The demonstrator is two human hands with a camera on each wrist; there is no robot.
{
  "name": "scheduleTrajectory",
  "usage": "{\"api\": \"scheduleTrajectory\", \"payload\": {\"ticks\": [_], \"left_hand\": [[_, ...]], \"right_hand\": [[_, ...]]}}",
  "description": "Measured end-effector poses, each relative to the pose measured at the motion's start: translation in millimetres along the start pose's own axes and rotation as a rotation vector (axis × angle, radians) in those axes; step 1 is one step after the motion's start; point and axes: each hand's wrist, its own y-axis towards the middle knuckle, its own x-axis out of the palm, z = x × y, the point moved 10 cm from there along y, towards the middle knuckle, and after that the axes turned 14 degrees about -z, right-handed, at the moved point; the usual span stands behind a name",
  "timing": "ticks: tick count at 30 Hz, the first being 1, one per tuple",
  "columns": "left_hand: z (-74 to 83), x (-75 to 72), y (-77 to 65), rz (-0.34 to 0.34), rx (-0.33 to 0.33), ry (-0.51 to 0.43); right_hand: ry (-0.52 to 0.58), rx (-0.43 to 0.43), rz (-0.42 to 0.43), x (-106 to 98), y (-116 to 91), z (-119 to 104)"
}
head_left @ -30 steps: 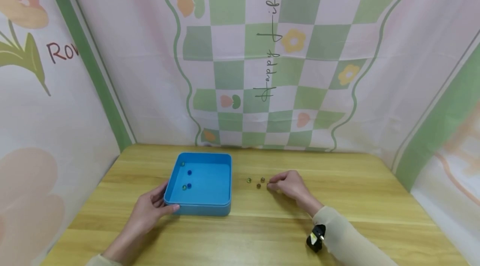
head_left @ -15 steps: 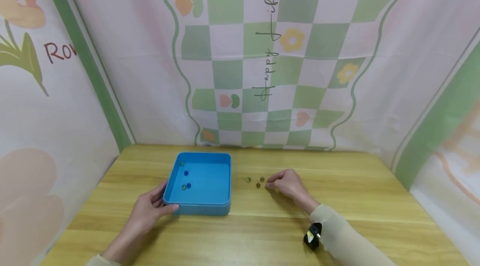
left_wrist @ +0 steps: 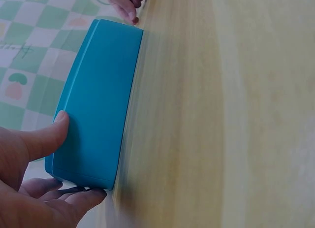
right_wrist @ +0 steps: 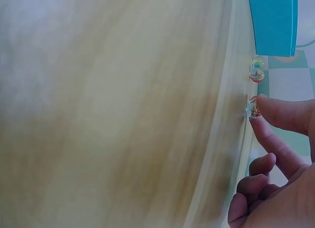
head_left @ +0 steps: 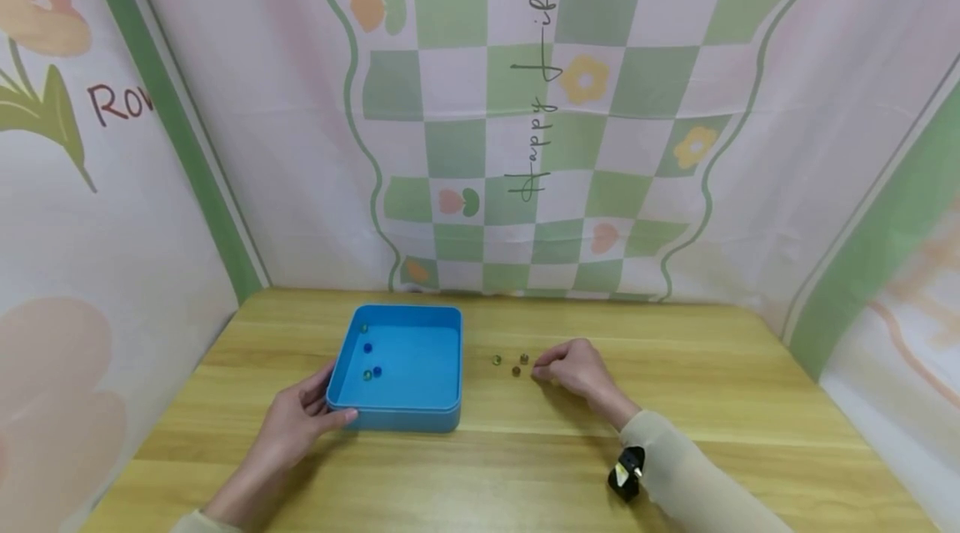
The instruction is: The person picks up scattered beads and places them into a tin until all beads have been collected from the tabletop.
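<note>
A square blue box stands on the table, with two blue marbles and two greenish marbles inside. My left hand grips its near left corner, thumb on the front wall and fingers along the left side. To the right of the box lie a greenish marble and two brownish marbles. Just right of them, my right hand is low over the table. In the right wrist view, its thumb and index finger pinch a clear marble with orange swirls; the other fingers are curled.
The wooden table extends toward me and to both sides. Behind it hangs a checkered cloth, with more printed cloth at left and right. A small black device is on the right wrist.
One blue marble inside the box has rolled left toward the side wall. Both hands stay almost where they were; small shifts in the view affect everything alike.
</note>
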Motion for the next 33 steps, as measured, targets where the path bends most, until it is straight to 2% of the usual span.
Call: {"api": "scheduleTrajectory", "payload": {"ticks": [15, 24, 33], "left_hand": [[0.8, 0.0, -0.8, -0.004, 0.011, -0.009], [0.8, -0.1, -1.1, -0.003, 0.013, -0.023], [0.7, 0.1, -1.1, 0.000, 0.002, -0.019]], "right_hand": [[0.019, -0.007, -0.007, -0.7, 1.5, -3.9], [0.094, 0.010, -0.025, 1.0, 1.2, -7.3], [0.115, -0.022, -0.027, 2.3, 2.6, -14.0]]}}
